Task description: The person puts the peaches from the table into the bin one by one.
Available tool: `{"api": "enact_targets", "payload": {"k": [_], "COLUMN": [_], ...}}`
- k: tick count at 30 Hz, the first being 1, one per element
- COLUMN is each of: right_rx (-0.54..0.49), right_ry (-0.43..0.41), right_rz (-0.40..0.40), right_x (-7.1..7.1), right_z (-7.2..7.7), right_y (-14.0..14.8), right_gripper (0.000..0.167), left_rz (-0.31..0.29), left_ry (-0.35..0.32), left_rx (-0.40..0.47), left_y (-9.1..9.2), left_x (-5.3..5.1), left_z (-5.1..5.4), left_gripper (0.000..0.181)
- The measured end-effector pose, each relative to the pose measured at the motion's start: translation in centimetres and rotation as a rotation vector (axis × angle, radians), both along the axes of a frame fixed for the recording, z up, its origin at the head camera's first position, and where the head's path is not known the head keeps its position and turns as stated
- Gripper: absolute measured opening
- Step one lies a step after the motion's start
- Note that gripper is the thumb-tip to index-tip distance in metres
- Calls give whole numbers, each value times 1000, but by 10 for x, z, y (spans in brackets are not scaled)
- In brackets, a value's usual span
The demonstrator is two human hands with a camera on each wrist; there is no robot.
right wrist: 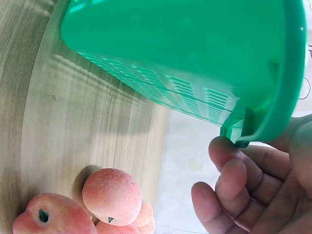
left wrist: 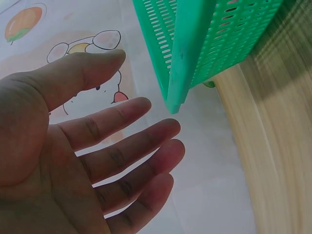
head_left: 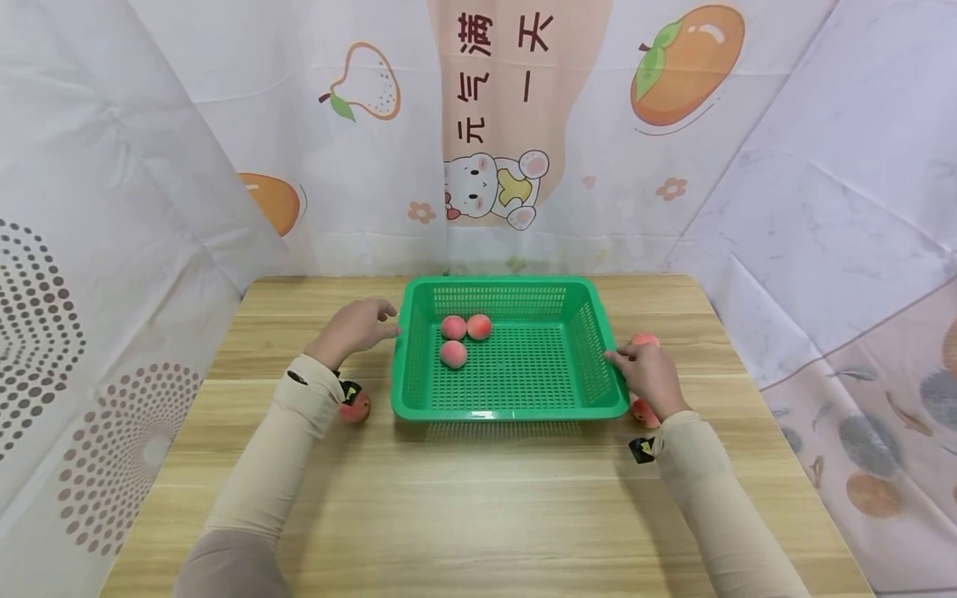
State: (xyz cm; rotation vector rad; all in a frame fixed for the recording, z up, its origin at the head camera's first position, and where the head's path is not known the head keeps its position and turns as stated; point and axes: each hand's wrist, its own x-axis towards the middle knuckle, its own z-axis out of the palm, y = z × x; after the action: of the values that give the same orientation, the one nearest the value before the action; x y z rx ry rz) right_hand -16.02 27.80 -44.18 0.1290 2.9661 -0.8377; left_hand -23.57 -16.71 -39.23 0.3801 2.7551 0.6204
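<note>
A green plastic basket (head_left: 508,413) sits on the wooden table with three peaches (head_left: 453,355) inside, toward its left. My right hand (head_left: 649,374) pinches the basket's right rim, the thumb on the inner side and fingertips under the edge in the right wrist view. Beside the left rim is my left hand (head_left: 361,325), its fingers spread and relaxed. In the left wrist view a small gap separates those fingers from the basket's rim (left wrist: 183,63).
One peach (head_left: 355,408) lies by the left wrist, partly covered by a black strap piece. Several peaches (right wrist: 112,195) rest on the table right of the basket, partly hidden by the right hand in the head view. A printed cloth (head_left: 359,166) hangs behind the table (head_left: 478,515).
</note>
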Motion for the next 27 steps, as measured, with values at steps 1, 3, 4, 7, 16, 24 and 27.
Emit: {"api": "enact_targets", "payload": {"k": [1, 3, 4, 7, 16, 24, 27], "right_rx": [2, 1, -2, -10, -15, 6, 7], "right_ry": [2, 1, -2, -16, -14, -7, -9], "right_rz": [0, 1, 0, -10, -15, -20, -18], "right_x": [0, 0, 0, 0, 0, 1, 2], "right_z": [0, 0, 0, 1, 3, 1, 0], "right_y": [0, -1, -1, -2, -1, 0, 0], "right_gripper": [42, 43, 43, 44, 43, 42, 42], "left_rz": [1, 10, 16, 17, 14, 33, 36], "left_ry": [1, -2, -6, -14, -14, -21, -33], "left_rx": [-2, -6, -9, -25, -40, -30, -34], "left_y": [-1, -3, -4, -8, -21, -31, -34], "left_x": [0, 0, 1, 2, 8, 12, 15], "left_z": [0, -1, -1, -3, -16, -25, -28], "left_gripper": [48, 48, 49, 48, 44, 45, 44]}}
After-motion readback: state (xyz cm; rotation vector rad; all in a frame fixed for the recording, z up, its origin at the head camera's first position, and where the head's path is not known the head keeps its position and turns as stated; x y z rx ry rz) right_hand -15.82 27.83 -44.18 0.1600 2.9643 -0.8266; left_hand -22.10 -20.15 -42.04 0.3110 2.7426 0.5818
